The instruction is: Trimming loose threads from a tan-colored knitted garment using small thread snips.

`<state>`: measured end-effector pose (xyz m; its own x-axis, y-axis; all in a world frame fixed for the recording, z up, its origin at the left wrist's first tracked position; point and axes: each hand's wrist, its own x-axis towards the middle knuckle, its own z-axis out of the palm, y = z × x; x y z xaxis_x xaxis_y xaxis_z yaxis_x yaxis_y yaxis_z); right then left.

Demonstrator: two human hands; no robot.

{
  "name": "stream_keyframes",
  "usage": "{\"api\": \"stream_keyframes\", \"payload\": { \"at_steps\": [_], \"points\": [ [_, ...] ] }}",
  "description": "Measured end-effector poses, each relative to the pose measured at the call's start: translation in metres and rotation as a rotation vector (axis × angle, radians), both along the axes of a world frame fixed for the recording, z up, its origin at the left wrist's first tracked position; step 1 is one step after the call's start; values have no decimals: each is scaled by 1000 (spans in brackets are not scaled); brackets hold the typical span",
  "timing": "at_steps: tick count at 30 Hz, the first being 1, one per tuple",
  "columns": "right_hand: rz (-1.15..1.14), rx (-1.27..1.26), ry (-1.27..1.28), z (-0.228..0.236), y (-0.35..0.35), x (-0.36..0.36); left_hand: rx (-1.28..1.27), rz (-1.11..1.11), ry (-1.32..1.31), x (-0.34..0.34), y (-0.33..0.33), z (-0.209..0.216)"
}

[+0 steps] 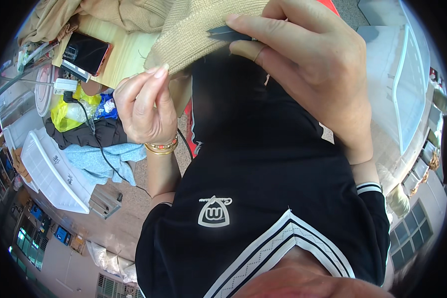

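Note:
My left hand (146, 107) pinches the lower corner of a beige knitted garment (196, 37) between thumb and fingertips. Bracelets circle that wrist. On the right, my right hand (318, 64) is closed around small dark thread snips (229, 34), whose pointed blades stick out past the thumb and forefinger. The blade tips point left and lie over the ribbed knit, close to its edge. The palm hides the rest of the snips. More of the garment spreads across the far side of the table.
A smartphone (87, 53) lies on the pale wooden tabletop (126, 49) at left. Beside it are a white plug adapter (64, 85) with a black cable, a yellow plastic bag (64, 114) and folded blue cloth (102, 159). A white plastic bin (54, 171) stands below; a translucent bin (407, 89) is at right.

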<state>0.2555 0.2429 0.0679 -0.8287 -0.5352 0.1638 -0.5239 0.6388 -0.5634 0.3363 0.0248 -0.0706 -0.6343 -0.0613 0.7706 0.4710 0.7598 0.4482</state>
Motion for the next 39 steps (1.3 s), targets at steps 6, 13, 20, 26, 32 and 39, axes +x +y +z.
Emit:
{"api": "stream_keyframes", "payload": {
  "at_steps": [6, 13, 20, 26, 32, 39],
  "points": [
    [31, -68, 10, -5, 4, -2, 31, 7, 13, 0, 3, -1],
    [-80, -207, -105, -16, 7, 4, 7, -16, 24, -1, 1, 2],
    [-23, -284, 141, -39, 9, -8, -35, -43, 72, -4, -7, 11],
    [-66, -507, 24, -58, 30, -15, 51, -60, -219, -17, 19, 38],
    [-231, -706, -175, -76, 78, -7, -48, -236, -606, -54, -7, 35],
    [-508, -892, -248, -114, 149, 8, -238, -9, 110, -161, -24, 173]
  ]
}}
